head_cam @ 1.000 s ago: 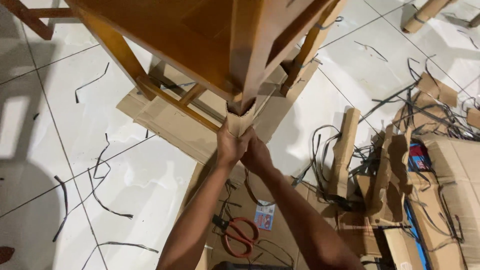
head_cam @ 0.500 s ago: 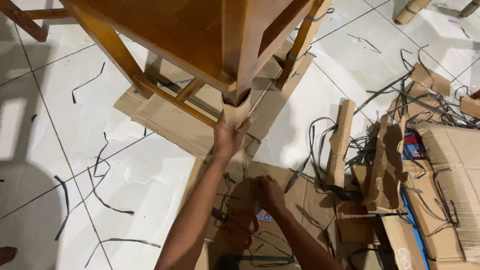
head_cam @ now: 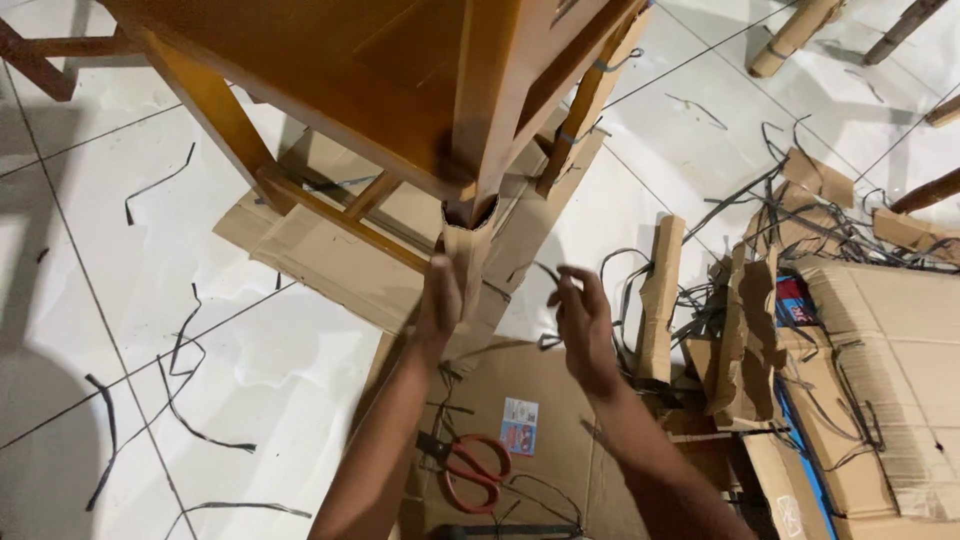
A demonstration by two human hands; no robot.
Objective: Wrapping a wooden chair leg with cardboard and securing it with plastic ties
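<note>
A brown wooden table (head_cam: 380,70) stands over flattened cardboard (head_cam: 330,255) on the tiled floor. Its near leg (head_cam: 482,110) has a cardboard sleeve (head_cam: 468,250) wrapped round the lower end. My left hand (head_cam: 440,300) grips that sleeve from below. To the right of the leg, my right hand (head_cam: 583,320) is raised with a thin black plastic strap (head_cam: 552,277) pinched between its fingers. Red-handled scissors (head_cam: 470,470) lie on a cardboard sheet between my forearms.
Cut black straps (head_cam: 185,385) lie scattered over the white tiles. A heap of torn cardboard pieces (head_cam: 740,330) and straps fills the right side, beside a large cardboard box (head_cam: 900,350). More wrapped and bare wooden legs (head_cam: 795,35) show at the top right.
My right hand left the sleeve, dropped to the cardboard near the scissors, then rose beside the leg holding a black strap. My left hand stayed on the sleeve.
</note>
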